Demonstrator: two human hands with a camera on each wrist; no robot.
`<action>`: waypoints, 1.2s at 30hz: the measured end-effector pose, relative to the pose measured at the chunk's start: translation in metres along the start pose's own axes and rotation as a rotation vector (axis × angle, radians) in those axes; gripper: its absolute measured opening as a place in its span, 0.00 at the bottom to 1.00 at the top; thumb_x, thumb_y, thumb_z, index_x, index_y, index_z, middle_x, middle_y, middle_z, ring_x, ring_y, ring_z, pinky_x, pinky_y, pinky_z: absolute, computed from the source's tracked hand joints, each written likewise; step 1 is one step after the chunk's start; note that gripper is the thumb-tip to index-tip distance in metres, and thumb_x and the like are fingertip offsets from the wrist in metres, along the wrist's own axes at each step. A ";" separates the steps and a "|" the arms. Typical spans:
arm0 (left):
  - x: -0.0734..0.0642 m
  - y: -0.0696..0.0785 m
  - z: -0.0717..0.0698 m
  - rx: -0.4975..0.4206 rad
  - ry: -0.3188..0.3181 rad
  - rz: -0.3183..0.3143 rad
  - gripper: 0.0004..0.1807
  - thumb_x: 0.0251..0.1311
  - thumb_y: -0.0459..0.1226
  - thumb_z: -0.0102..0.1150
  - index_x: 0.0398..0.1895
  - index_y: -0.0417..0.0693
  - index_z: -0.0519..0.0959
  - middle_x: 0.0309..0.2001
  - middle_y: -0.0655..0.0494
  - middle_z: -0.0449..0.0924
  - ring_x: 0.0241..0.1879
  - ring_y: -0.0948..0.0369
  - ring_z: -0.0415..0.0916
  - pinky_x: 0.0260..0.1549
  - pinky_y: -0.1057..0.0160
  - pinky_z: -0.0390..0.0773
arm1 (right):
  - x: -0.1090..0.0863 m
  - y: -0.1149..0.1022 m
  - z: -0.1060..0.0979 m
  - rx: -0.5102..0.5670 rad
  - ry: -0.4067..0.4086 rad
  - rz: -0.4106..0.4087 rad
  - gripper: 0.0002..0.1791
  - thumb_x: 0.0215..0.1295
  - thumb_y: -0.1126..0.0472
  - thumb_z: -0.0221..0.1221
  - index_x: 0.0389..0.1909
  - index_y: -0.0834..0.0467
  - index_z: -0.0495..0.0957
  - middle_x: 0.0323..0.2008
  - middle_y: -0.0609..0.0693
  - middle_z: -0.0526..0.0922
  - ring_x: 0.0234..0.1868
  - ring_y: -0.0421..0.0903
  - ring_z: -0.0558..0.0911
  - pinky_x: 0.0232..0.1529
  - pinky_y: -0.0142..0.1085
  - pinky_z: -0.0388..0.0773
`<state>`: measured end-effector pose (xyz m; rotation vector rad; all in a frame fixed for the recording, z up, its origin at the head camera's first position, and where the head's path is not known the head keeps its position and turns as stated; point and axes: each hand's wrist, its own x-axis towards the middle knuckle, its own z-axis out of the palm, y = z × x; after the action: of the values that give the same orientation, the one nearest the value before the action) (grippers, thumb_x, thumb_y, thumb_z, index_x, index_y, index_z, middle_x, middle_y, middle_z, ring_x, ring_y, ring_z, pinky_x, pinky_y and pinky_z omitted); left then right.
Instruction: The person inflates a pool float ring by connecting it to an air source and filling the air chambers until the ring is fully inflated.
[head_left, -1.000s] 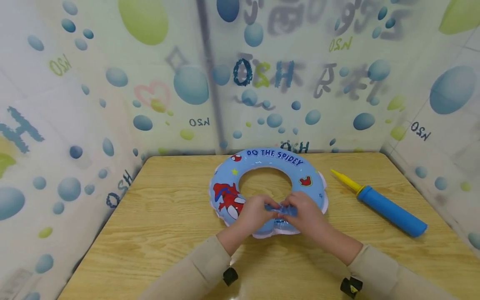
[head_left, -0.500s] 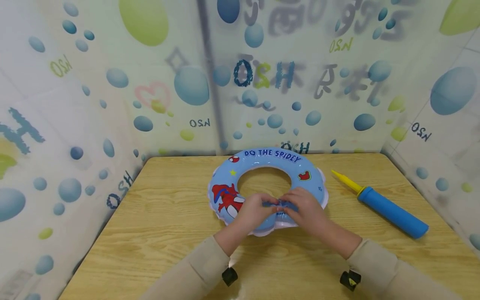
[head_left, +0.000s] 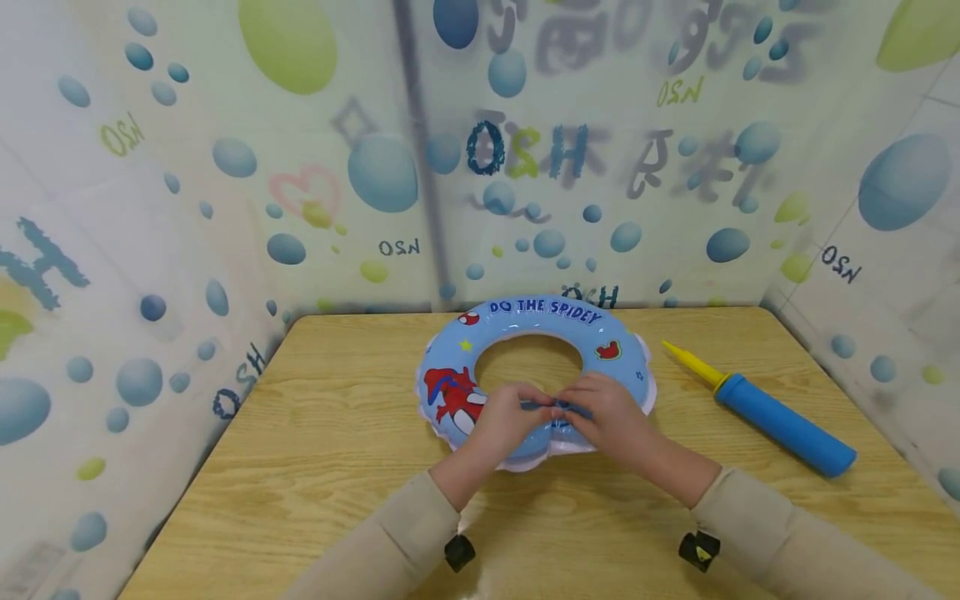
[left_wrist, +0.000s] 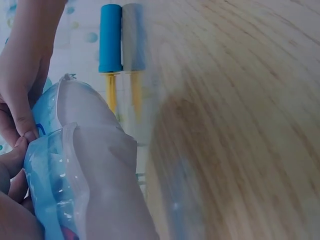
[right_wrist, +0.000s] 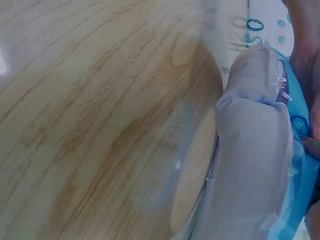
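Observation:
A light blue inflated swim ring (head_left: 633, 379), printed with a red figure and "DO THE SPIDEY", lies on the wooden table (head_left: 322, 417). My left hand (head_left: 504, 423) and right hand (head_left: 617, 419) meet over its near side. Thumb and fingers of both hands pinch at one spot on the ring's upper surface, their tips almost touching. What exactly lies between the fingertips is hidden. In the left wrist view the ring's pale underside (left_wrist: 105, 170) bulges, with a crease near the fingers. The right wrist view has the same pale underside (right_wrist: 255, 165) close up.
To the right of the ring lies a hand pump (head_left: 787, 425) with a blue barrel and a yellow nozzle pointing toward the back left. Bubble-printed curtains (head_left: 315, 142) enclose the table at the back and both sides.
The near side of the ring has shifted slightly, and the fingertips have drawn closer together over it. Both hands stay at the same spot; the pump has not moved.

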<state>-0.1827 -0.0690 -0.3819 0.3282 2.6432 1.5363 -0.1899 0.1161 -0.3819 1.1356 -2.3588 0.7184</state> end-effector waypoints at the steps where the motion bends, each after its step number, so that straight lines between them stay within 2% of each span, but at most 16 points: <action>1: 0.000 -0.001 0.000 0.002 -0.002 0.004 0.07 0.57 0.39 0.70 0.35 0.46 0.88 0.37 0.61 0.83 0.43 0.60 0.78 0.46 0.58 0.76 | 0.001 0.000 -0.001 0.012 -0.021 0.031 0.10 0.51 0.69 0.72 0.36 0.62 0.86 0.34 0.48 0.85 0.39 0.46 0.81 0.42 0.40 0.79; 5: 0.000 -0.006 -0.002 0.028 -0.012 0.066 0.08 0.57 0.39 0.70 0.38 0.47 0.88 0.39 0.62 0.84 0.44 0.61 0.78 0.47 0.59 0.77 | 0.002 -0.001 -0.004 0.087 -0.073 0.150 0.09 0.53 0.69 0.71 0.36 0.61 0.86 0.34 0.47 0.84 0.39 0.45 0.81 0.41 0.38 0.80; 9: -0.001 -0.008 -0.004 0.032 -0.020 0.114 0.08 0.58 0.38 0.69 0.40 0.48 0.88 0.41 0.61 0.84 0.46 0.60 0.79 0.49 0.59 0.77 | 0.001 -0.001 -0.006 0.128 -0.084 0.194 0.10 0.53 0.69 0.71 0.38 0.61 0.85 0.34 0.47 0.83 0.38 0.45 0.80 0.39 0.37 0.79; 17: -0.001 -0.006 0.000 0.031 0.022 0.048 0.08 0.58 0.40 0.69 0.39 0.49 0.88 0.42 0.61 0.83 0.49 0.59 0.78 0.51 0.56 0.75 | 0.002 -0.002 -0.005 0.086 -0.153 0.246 0.17 0.53 0.66 0.71 0.45 0.64 0.83 0.41 0.50 0.82 0.43 0.48 0.77 0.44 0.41 0.78; 20: -0.002 -0.004 0.001 0.034 0.030 0.042 0.07 0.58 0.39 0.69 0.38 0.49 0.88 0.40 0.62 0.83 0.48 0.59 0.78 0.50 0.57 0.75 | 0.002 0.000 -0.005 0.066 -0.162 0.210 0.15 0.54 0.66 0.71 0.43 0.63 0.85 0.39 0.49 0.83 0.43 0.47 0.78 0.43 0.41 0.78; 26: 0.000 -0.003 0.002 0.058 0.023 0.039 0.06 0.56 0.40 0.70 0.34 0.49 0.88 0.37 0.63 0.83 0.44 0.60 0.78 0.46 0.59 0.76 | 0.003 0.005 -0.005 -0.029 -0.173 0.029 0.09 0.58 0.66 0.68 0.39 0.63 0.85 0.36 0.49 0.85 0.41 0.48 0.80 0.43 0.41 0.78; 30: -0.002 -0.002 0.002 0.068 0.043 0.034 0.05 0.55 0.40 0.71 0.33 0.50 0.88 0.37 0.63 0.83 0.44 0.60 0.78 0.44 0.60 0.77 | 0.004 0.007 -0.005 -0.073 -0.181 -0.035 0.08 0.59 0.64 0.68 0.38 0.63 0.85 0.35 0.50 0.85 0.40 0.47 0.80 0.42 0.40 0.79; 36: -0.009 0.000 -0.002 0.147 0.133 0.119 0.11 0.50 0.42 0.75 0.36 0.51 0.86 0.42 0.60 0.83 0.49 0.55 0.77 0.49 0.57 0.76 | 0.002 0.005 -0.008 -0.126 -0.193 -0.066 0.10 0.59 0.62 0.68 0.38 0.64 0.85 0.33 0.50 0.85 0.37 0.46 0.79 0.39 0.39 0.79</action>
<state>-0.1746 -0.0721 -0.3813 0.4137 2.8970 1.4456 -0.1940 0.1225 -0.3755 1.2705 -2.4713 0.4487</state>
